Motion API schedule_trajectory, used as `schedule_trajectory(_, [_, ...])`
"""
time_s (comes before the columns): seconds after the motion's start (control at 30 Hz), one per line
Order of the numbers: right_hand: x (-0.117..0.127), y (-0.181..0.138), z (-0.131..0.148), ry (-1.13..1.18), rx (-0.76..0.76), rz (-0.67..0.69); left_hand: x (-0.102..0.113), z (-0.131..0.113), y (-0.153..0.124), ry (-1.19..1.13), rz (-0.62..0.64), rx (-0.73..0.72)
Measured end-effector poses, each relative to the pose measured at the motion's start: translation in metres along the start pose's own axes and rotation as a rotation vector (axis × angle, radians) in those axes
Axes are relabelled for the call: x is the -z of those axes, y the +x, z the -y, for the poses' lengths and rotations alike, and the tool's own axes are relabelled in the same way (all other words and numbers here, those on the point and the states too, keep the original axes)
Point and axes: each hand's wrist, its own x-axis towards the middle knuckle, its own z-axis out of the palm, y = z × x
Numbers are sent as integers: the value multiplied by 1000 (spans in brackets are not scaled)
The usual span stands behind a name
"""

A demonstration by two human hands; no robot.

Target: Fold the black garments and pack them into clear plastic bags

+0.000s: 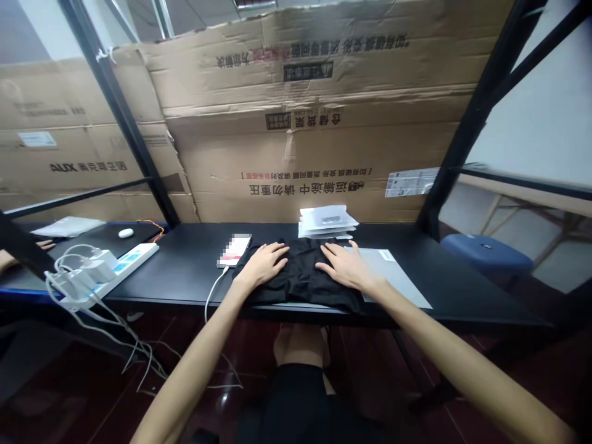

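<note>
A piece of black cloth [303,271] lies spread and wrinkled along the front of the desk; what kind of item it is I cannot tell. My left hand [264,265] rests flat on its left part, fingers stretched toward the middle. On its right part lies my right hand [345,265], palm down with the fingers apart. Partly under the cloth and my right forearm is a flat pale grey sheet or bag [393,277]. Just behind the cloth sits a small stack of white packets [327,222].
A phone [235,250] on a white charging cable lies left of the cloth. Further left is a power strip [134,259] with plugged-in chargers and dangling cables. Cardboard [296,142] walls the desk's back. A blue stool [485,253] stands right. Another person's hand [41,245] shows far left.
</note>
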Motion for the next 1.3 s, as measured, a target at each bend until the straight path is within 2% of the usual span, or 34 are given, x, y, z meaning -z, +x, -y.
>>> schedule_trajectory(0.23, [0, -3, -9, -50, 29, 45, -22, -3, 0, -39, 72, 140])
schedule_trajectory(0.47, [-3, -5, -19, -20, 34, 53, -23, -7, 5, -71, 120, 157])
schedule_trajectory(0.7, [22, 11, -33, 84, -2, 153, -25, -5, 10, -89, 130, 155])
schedule_trajectory(0.8, [33, 27, -47, 63, -20, 39, -24, -5, 11, -124, 59, 143])
schedule_trajectory(0.9, [34, 44, -64, -65, -62, -173, -20, -5, 9, -175, -105, 96])
schedule_trajectory(0.97, [29, 54, -74, -163, -90, -256, -15, -6, 7, -206, -227, 59])
schedule_trajectory(1.1, [16, 71, -88, -294, -86, -283, -6, -9, 4, -240, -373, 12])
schedule_trajectory(1.3, [10, 87, -93, -405, -41, -316, -2, -8, 2, -265, -428, 5])
